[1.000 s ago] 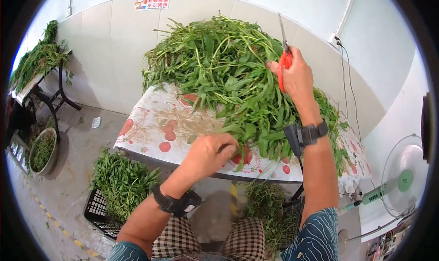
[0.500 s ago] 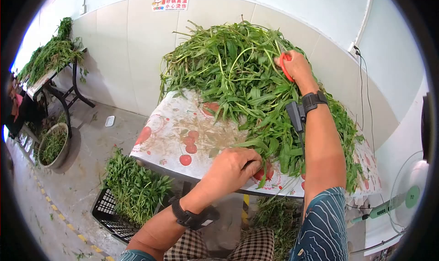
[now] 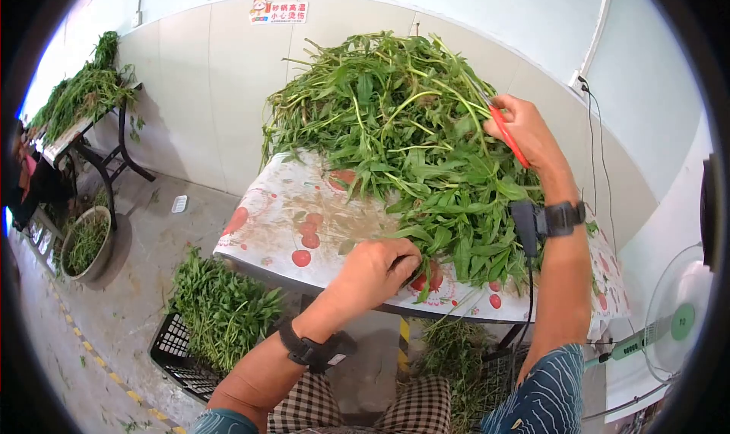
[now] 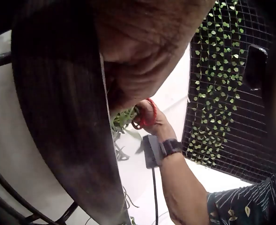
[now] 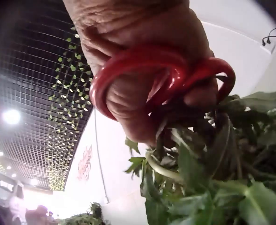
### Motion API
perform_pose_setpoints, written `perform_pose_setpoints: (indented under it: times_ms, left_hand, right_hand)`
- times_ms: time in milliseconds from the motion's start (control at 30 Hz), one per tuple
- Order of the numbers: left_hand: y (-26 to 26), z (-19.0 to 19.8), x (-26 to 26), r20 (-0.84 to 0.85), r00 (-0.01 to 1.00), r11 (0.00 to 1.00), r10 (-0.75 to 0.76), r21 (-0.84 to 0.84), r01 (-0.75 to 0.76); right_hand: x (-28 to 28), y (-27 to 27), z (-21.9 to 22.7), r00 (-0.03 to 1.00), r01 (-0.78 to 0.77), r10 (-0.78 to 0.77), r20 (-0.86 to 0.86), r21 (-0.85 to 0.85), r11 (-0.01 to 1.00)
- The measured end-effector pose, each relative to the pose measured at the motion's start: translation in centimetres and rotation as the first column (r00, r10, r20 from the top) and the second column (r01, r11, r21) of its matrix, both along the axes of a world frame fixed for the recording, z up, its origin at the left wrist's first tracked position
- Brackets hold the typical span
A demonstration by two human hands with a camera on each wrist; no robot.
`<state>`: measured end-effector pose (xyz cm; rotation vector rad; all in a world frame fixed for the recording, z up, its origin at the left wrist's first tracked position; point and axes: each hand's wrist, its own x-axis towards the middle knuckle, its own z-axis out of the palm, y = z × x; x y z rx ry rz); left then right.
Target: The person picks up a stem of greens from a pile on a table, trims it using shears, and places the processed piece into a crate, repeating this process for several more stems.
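Red-handled scissors (image 3: 508, 133) are in my right hand (image 3: 532, 133), at the right side of a large heap of leafy green stems (image 3: 395, 122). Their blades point up and left along pale stems, which meet the fingertips. In the right wrist view, the red loops (image 5: 142, 63) go round the fingers and leaves crowd just below. My left hand (image 3: 376, 270) rests at the table's front edge, its fingers loosely curled, with leaves close beyond them. Nothing shows between its thumb and fingers; the fingertips are partly hidden.
The heap covers much of a table with a fruit-print cloth (image 3: 266, 213). Below stands a black crate (image 3: 179, 358) with cut greens, and more greens (image 3: 456, 358) lie near the knees. At left are another loaded table (image 3: 72, 133) and a round tub (image 3: 103, 259). A fan (image 3: 669, 324) stands right.
My right hand went down into the heap with the scissors, then shifted right; the blades, earlier pointing up over the wall, now lie against stems. The left hand stayed at the table edge.
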<state>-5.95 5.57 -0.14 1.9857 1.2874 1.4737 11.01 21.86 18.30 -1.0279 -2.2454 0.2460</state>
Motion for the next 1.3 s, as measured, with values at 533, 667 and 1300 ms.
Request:
perform_pose_setpoints:
  times_ms: [533, 667, 1300]
  left_hand:
    - [-0.5, 0.7, 0.2, -0.019, 1.000, 0.997, 0.009, -0.076, -0.010]
    - [-0.5, 0.6, 0.2, -0.034, 0.999, 0.996, 0.007, -0.093, -0.010]
    - [-0.8, 0.1, 1.7, -0.191, 0.966, 0.974, 0.171, 0.180, -0.137]
  right_hand:
    - [12.5, -8.0, -0.7, 0.972, 0.230, -0.217, 0.086, -0.187, 0.955]
    - [15.8, -7.7, -3.0, 0.979, 0.186, -0.190, -0.077, -0.059, 0.981]
    - [17.1, -10.2, -14.7, 0.905, 0.206, -0.250, -0.345, -0.161, 0.965]
